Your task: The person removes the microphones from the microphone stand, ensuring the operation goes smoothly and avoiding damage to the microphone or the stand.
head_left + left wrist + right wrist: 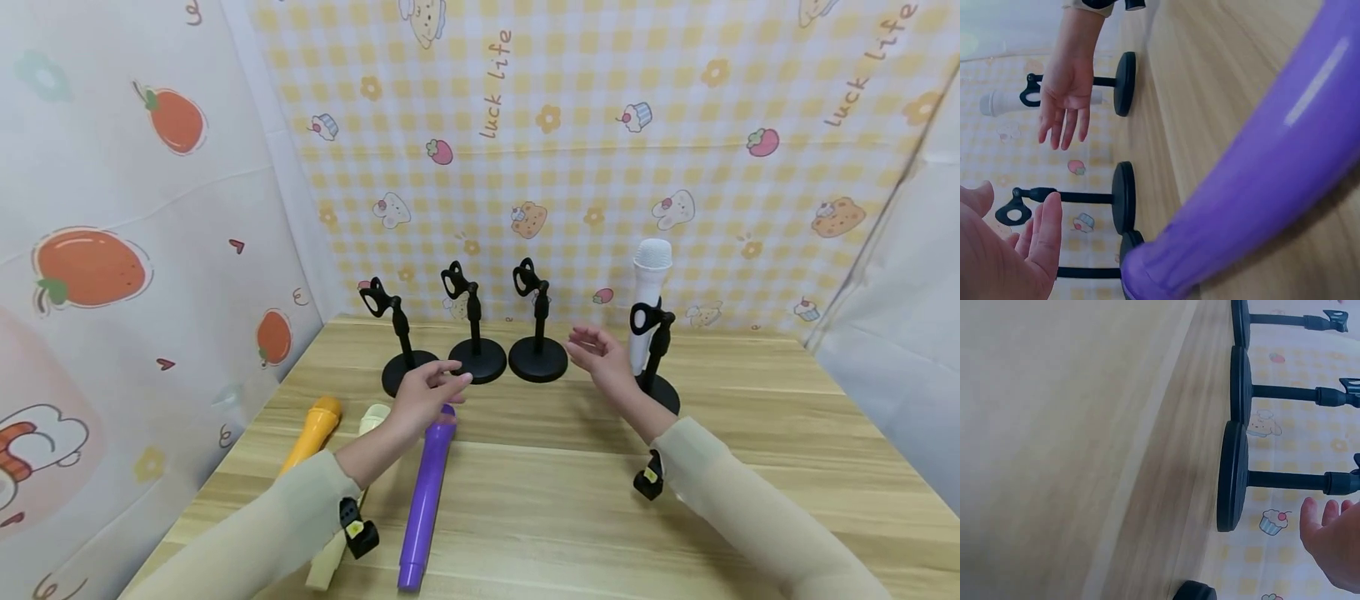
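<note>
My left hand [429, 395] hovers with loosely bent fingers over the head end of a purple microphone [427, 500] and holds nothing. Beside that microphone lie a cream microphone [372, 418] and an orange one [312, 434], both partly hidden by my left arm. My right hand [604, 365], fingers extended and holding nothing, is just left of an upright white microphone [643, 287]. This microphone is at the clip of the rightmost black stand [658, 346]; how it sits in the clip cannot be told. In the left wrist view, the right palm [1069, 84] shows, fingers spread.
Three more black stands with bare clips line the back: a left stand [403, 333], a middle stand [476, 325] and a right stand [539, 325]. They stand on a wooden table [540, 517]. Printed cloth [555, 167] hangs behind and at the left side.
</note>
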{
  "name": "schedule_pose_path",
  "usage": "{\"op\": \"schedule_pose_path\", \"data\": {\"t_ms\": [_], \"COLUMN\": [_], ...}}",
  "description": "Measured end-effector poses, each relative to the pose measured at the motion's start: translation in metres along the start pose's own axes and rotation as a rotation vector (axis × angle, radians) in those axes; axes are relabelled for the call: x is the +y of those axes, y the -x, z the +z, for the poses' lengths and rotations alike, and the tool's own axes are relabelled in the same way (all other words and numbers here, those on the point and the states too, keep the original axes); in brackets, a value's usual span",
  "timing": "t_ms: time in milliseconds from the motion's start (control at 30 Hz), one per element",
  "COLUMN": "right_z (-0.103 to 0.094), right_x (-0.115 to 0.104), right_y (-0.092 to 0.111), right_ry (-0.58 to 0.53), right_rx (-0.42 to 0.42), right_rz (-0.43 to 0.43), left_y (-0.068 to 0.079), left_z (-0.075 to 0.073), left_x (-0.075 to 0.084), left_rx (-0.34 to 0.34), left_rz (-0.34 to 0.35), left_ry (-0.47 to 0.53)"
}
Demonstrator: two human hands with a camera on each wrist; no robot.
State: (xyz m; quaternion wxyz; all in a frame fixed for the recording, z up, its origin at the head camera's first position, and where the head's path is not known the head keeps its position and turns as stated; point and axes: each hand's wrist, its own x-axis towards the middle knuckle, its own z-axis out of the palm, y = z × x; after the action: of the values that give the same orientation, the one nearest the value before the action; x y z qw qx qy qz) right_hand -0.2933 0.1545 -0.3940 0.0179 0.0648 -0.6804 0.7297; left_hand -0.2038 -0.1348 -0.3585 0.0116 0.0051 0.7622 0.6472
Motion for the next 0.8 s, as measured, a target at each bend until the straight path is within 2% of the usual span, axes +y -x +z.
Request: {"op": "schedule_pose_path", "data": {"t_ms": [100, 400, 667, 800], "right_z": [-0.003, -0.013, -0.030, -0.036], "right_x": [-0.001, -0.002, -0.001, -0.001], "right_y": [0.007, 0.027, 0.043, 0.049], "right_ry": [-0.011, -0.018, -0.002, -0.005], "right_rx": [0.001, 0.000, -0.002, 0.006], "right_rz": [-0.009, 0.006, -0.047, -0.078], "left_y": [-0.004, -0.015, -0.029, -0.035], "left_z": [0.009, 0.037, 0.060, 0.071], "left_x": [0.004, 0.016, 0.013, 0.014], "left_rx": [-0.019, -0.142, -0.222, -0.226], "left_rz": [0.023, 0.115, 0.183, 0.194], "left_ry": [0.011, 0.063, 0.051, 0.044]}}
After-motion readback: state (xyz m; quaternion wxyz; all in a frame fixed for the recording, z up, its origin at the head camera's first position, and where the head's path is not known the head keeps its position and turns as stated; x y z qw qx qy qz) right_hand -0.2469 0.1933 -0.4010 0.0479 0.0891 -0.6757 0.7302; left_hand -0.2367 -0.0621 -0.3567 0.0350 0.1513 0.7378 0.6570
